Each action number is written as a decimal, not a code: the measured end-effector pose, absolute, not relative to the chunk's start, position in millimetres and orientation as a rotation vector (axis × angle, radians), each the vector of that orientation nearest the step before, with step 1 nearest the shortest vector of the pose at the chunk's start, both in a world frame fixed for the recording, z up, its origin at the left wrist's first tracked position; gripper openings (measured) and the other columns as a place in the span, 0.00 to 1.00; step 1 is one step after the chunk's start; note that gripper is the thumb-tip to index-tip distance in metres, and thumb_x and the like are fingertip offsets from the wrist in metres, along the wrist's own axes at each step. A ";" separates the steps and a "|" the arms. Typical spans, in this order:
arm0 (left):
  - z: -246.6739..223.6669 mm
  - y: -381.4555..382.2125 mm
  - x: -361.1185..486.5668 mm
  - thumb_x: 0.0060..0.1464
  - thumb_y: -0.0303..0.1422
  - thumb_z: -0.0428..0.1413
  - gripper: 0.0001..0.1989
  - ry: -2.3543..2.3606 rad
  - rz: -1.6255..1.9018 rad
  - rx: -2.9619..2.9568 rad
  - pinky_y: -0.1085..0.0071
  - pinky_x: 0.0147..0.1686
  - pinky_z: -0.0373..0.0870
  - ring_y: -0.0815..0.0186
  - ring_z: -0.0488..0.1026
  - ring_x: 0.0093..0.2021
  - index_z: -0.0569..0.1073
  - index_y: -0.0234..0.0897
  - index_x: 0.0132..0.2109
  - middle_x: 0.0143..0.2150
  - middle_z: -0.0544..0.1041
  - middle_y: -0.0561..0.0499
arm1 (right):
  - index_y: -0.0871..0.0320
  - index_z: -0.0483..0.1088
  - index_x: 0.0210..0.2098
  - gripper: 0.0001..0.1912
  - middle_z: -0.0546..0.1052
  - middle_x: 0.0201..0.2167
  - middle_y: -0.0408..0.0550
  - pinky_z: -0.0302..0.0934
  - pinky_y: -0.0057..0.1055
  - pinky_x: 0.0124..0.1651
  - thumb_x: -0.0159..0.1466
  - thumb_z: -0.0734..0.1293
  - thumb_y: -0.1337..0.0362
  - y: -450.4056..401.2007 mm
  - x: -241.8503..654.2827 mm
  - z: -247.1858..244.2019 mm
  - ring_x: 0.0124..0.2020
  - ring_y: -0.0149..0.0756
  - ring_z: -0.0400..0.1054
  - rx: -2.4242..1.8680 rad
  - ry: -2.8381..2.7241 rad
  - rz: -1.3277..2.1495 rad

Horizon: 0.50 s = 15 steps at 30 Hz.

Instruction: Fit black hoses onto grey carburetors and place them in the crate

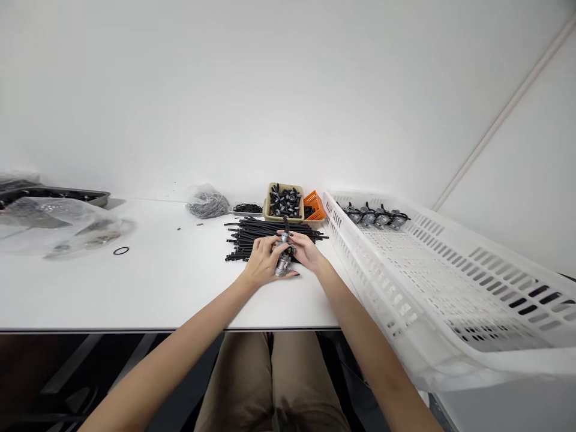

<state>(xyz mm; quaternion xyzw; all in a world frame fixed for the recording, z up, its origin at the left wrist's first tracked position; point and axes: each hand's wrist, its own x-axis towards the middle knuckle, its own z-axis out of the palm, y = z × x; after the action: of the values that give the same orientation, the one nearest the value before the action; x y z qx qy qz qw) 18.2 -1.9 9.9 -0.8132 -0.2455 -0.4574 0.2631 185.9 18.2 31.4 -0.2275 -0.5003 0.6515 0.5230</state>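
While near black tubes point(246, 236), left grip point(261, 262) and right grip point(306, 250) in joint clasp of a metal part point(283, 264).

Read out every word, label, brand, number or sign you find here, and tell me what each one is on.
None can be read.
Any marks on the metal part in the hands, or on the metal pieces in the white crate, are too small to make out.
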 end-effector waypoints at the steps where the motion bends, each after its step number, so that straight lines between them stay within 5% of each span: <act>1: 10.4 -2.2 17.9 0.46 0.57 0.57 0.35 -0.641 -1.241 -2.194 0.57 0.46 0.60 0.53 0.66 0.48 0.64 0.37 0.54 0.48 0.68 0.38 | 0.58 0.76 0.38 0.15 0.77 0.33 0.46 0.61 0.29 0.43 0.51 0.73 0.61 18.5 186.2 30.3 0.39 0.34 0.69 -0.544 -1.185 1.577; 6: 11.4 -3.8 19.5 0.47 0.58 0.56 0.34 -0.555 -1.200 -2.187 0.58 0.45 0.60 0.54 0.67 0.47 0.66 0.38 0.52 0.46 0.70 0.39 | 0.55 0.73 0.35 0.13 0.74 0.30 0.40 0.60 0.25 0.37 0.50 0.75 0.65 17.9 187.4 26.7 0.32 0.29 0.67 -0.569 -1.131 1.592; 11: 10.7 -4.1 20.1 0.47 0.59 0.55 0.31 -0.612 -1.125 -2.183 0.58 0.47 0.59 0.54 0.67 0.48 0.69 0.40 0.49 0.46 0.70 0.41 | 0.56 0.73 0.43 0.16 0.76 0.35 0.45 0.63 0.27 0.40 0.56 0.69 0.58 14.6 190.0 31.7 0.38 0.33 0.68 -0.563 -1.135 1.730; 15: 10.6 -4.5 19.3 0.47 0.59 0.54 0.31 -0.595 -1.159 -2.154 0.58 0.47 0.58 0.54 0.66 0.48 0.70 0.40 0.49 0.46 0.70 0.40 | 0.57 0.72 0.35 0.10 0.77 0.33 0.47 0.64 0.32 0.41 0.57 0.66 0.59 17.2 193.8 30.7 0.40 0.38 0.70 -0.570 -1.073 1.800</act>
<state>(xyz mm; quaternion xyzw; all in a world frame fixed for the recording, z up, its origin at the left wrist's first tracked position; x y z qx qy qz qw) 19.3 -4.5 10.6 -0.8142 -0.2249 -0.4382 0.3073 193.8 17.2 30.7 -0.2322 -0.4372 0.7332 0.4662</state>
